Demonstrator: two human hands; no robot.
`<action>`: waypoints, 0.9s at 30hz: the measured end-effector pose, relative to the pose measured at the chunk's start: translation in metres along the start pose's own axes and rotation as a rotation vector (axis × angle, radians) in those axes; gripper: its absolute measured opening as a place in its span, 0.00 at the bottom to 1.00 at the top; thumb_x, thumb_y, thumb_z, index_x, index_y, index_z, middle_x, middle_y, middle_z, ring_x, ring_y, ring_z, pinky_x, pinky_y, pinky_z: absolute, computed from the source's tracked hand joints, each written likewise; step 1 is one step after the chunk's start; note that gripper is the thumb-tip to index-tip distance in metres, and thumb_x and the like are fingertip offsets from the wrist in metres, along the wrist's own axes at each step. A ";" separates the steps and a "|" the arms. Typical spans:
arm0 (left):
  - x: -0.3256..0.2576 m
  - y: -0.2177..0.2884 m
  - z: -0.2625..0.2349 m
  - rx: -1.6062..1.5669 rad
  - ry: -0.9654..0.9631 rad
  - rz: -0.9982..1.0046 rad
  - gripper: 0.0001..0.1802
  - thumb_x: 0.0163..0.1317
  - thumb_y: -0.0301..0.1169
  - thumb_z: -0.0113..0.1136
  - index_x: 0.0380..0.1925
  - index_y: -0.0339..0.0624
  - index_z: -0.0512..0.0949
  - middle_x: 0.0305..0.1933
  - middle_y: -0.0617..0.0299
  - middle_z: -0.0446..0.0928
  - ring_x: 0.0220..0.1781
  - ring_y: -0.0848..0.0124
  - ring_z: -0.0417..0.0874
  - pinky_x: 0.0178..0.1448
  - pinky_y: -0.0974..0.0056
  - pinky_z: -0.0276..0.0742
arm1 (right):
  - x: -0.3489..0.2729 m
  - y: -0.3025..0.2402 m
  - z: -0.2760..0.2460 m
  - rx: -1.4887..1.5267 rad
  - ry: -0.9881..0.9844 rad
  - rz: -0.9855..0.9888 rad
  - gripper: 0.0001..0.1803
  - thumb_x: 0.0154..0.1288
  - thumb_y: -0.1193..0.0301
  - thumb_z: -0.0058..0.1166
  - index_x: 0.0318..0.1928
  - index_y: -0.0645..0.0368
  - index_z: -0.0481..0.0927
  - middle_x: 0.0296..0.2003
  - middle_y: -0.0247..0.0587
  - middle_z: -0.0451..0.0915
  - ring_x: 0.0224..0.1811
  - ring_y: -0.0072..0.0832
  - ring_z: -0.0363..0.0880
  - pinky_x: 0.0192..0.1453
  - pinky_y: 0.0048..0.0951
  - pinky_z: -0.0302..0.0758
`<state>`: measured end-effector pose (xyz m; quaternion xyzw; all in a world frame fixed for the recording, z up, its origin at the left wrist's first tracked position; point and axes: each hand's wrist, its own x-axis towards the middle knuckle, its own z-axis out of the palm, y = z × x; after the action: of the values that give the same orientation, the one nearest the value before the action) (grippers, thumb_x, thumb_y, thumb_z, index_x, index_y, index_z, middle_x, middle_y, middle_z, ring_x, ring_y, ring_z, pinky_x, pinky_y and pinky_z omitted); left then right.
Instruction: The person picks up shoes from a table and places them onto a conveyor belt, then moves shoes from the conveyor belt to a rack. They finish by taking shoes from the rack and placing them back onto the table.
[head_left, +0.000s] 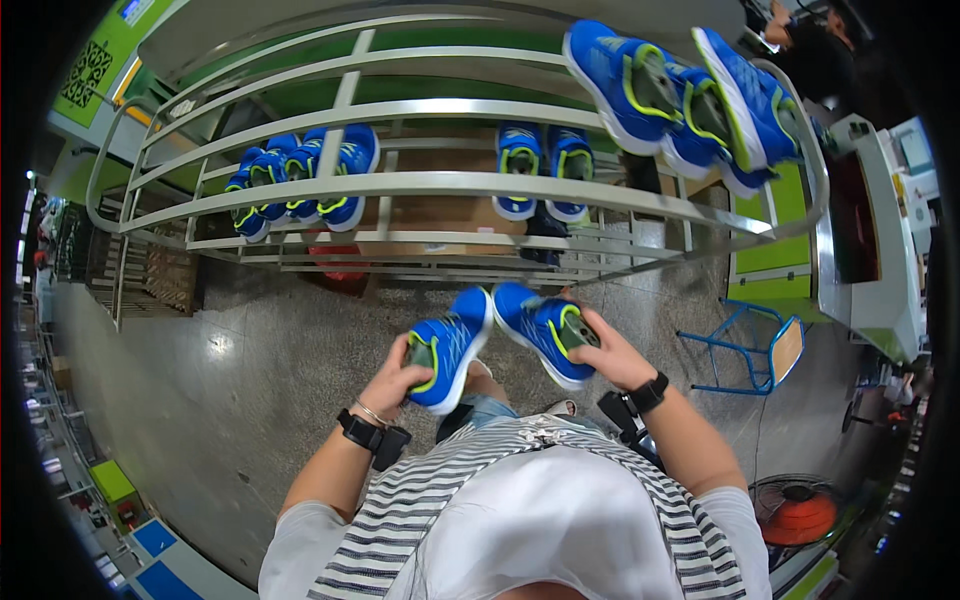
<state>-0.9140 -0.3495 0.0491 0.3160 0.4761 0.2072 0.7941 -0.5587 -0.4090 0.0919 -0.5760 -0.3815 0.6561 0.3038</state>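
I see my left hand closed around the heel end of a blue shoe with white sole and yellow-green trim; the toe points up and away from me. My right hand is clamped on the heel end of a second blue shoe of the same kind, its toe pointing up and to the left. The two shoes are held side by side, toes near each other, above the grey floor and just in front of the metal rack. Each wrist carries a black band.

The rack consists of curved grey tube rails in several tiers. On a middle tier, to the left, a cluster of blue shoes lies tilted over the rails. Near the centre, a pair of blue shoes hangs toe-down. On the upper tier, to the right, three larger-looking blue shoes rest on their sides, touching one another.

A blue-framed chair stands on the floor to the right, well apart from my hands. An orange floor fan is at lower right.
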 end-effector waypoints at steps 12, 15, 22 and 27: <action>0.055 -0.090 0.258 0.696 -0.289 -0.097 0.44 0.48 0.28 0.68 0.65 0.41 0.58 0.54 0.55 0.70 0.55 0.68 0.71 0.56 0.66 0.70 | -0.229 0.174 -0.117 0.121 0.455 -0.120 0.45 0.53 0.78 0.54 0.74 0.56 0.57 0.64 0.44 0.68 0.65 0.30 0.66 0.69 0.27 0.61; 0.077 -0.111 0.320 0.695 -0.399 -0.077 0.44 0.47 0.29 0.68 0.65 0.41 0.59 0.55 0.55 0.70 0.55 0.69 0.72 0.58 0.67 0.69 | -0.268 0.209 -0.148 0.224 0.652 -0.143 0.42 0.53 0.76 0.56 0.72 0.61 0.60 0.59 0.47 0.72 0.61 0.31 0.70 0.66 0.27 0.64; 0.141 -0.122 0.436 0.764 -0.458 -0.114 0.45 0.48 0.29 0.68 0.67 0.36 0.58 0.55 0.52 0.72 0.54 0.67 0.76 0.58 0.66 0.73 | -0.290 0.232 -0.221 0.490 0.781 -0.179 0.41 0.55 0.83 0.49 0.72 0.63 0.57 0.63 0.47 0.69 0.62 0.32 0.69 0.66 0.27 0.65; 0.211 -0.107 0.514 0.874 -0.452 -0.034 0.46 0.44 0.35 0.69 0.65 0.37 0.62 0.51 0.48 0.77 0.51 0.62 0.80 0.55 0.64 0.74 | -0.274 0.222 -0.315 0.455 0.834 -0.144 0.42 0.55 0.84 0.48 0.73 0.62 0.56 0.64 0.47 0.68 0.63 0.33 0.69 0.67 0.29 0.63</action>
<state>-0.3580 -0.4493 0.0203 0.6489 0.3394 -0.0986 0.6738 -0.1968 -0.7073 0.0319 -0.6810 -0.1128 0.4132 0.5939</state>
